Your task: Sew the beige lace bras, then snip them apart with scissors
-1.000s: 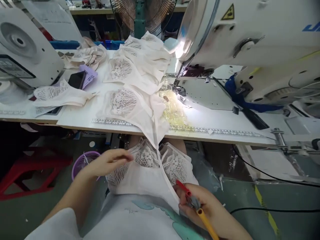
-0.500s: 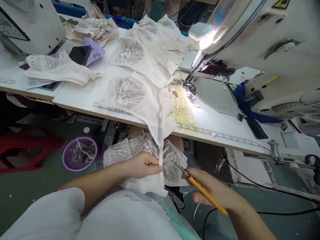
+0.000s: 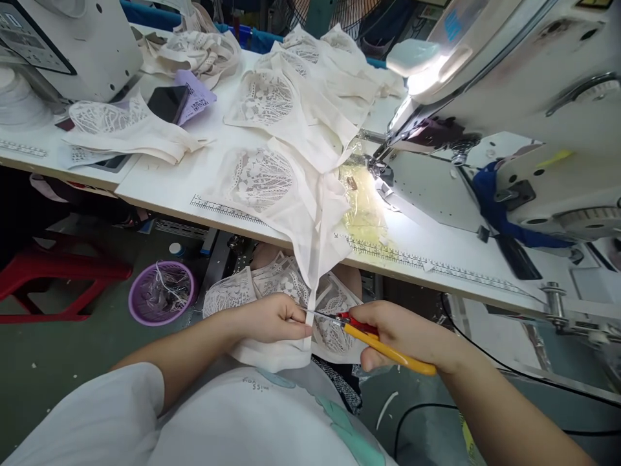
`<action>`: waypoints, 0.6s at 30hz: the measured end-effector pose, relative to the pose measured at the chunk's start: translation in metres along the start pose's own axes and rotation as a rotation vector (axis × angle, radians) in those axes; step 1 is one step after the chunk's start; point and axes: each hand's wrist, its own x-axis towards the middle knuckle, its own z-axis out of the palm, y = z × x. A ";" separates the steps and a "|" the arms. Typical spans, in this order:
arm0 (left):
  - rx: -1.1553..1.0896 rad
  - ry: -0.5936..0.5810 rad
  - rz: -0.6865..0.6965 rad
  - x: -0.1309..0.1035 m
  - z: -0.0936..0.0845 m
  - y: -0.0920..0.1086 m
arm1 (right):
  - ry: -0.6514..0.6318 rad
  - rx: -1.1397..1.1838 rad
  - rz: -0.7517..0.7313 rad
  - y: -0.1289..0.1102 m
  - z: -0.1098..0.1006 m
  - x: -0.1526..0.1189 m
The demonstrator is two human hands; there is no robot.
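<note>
My left hand pinches the narrow white strip joining lace bra pieces, just in front of the table edge. In my right hand is a pair of scissors with orange and red handles. Their blades lie across the white strip, close above my left fingertips. From there the strip runs up to a white lace bra piece on the table. More white lace bra pieces rest on my lap, partly covered by my left hand and forearm.
A lit sewing machine stands at the right on the white table, which has printed rulers. Further bra pieces, a phone and a purple paper lie there. Below left are a purple basket and a red stool.
My right hand has brought the scissors up and left, from beside the strip to across it. My left hand keeps its pinch. The view has shifted slightly.
</note>
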 end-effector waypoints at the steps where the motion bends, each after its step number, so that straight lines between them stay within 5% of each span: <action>1: 0.019 0.000 0.003 0.000 -0.001 0.001 | 0.005 0.039 0.025 0.000 0.001 -0.001; 5: 0.164 0.004 0.099 -0.001 -0.003 0.012 | 0.164 0.245 0.009 0.010 0.013 -0.005; 11: 0.378 -0.021 0.478 0.016 0.006 0.039 | 0.484 0.810 -0.262 0.022 0.062 0.009; 18: 0.483 0.117 0.635 0.039 0.018 0.021 | 0.654 0.952 -0.232 0.000 0.095 0.021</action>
